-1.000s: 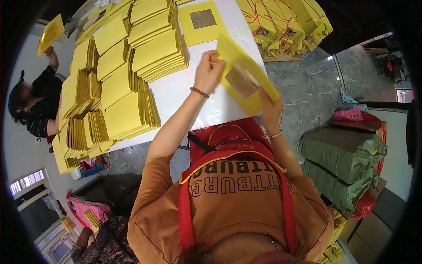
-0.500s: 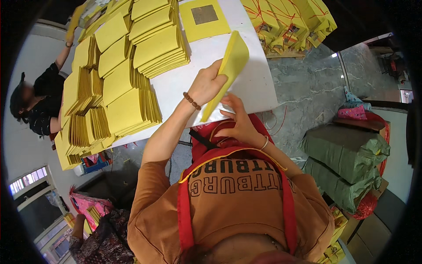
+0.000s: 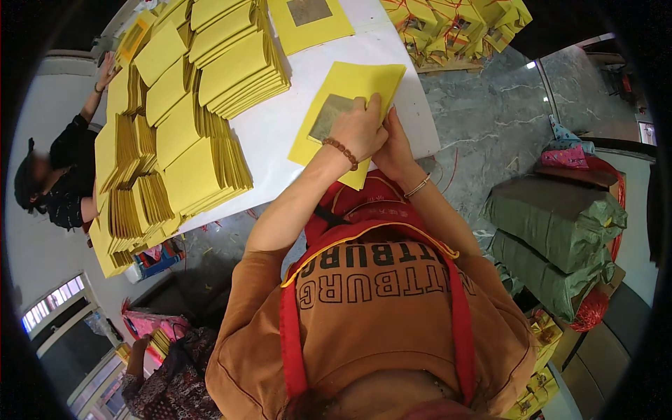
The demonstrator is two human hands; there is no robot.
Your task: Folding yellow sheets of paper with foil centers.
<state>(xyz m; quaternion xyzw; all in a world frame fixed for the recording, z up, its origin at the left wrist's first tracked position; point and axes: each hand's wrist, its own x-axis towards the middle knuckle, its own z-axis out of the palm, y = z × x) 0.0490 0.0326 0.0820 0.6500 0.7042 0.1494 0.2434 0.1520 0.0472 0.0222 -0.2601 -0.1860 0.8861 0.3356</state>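
A bundle of yellow paper sheets (image 3: 360, 82) with a grey square patch (image 3: 327, 119) tilts over the near right edge of the white table (image 3: 301, 87). My left hand (image 3: 358, 131), a beaded bracelet on its wrist, lies across the patched face with its fingers curled at the right side of the bundle. Against that same right edge, my right hand (image 3: 397, 152) grips the sheets, its fingers partly behind them. The two hands touch. Farther off, another yellow sheet with a grey patch (image 3: 329, 35) lies flat on the table.
Folded yellow paper stacks (image 3: 234, 77) cover the table's left side. A co-worker (image 3: 63, 168) reaches in from the left; another person (image 3: 175, 378) is at lower left. Red-tied yellow bundles (image 3: 455, 35) stand at far right. Green wrapped bales (image 3: 556, 224) are on the right.
The bundle has turned from nearly edge-on to showing its patched face. My right hand has come up from below to its edge, and my left hand now lies over the face.
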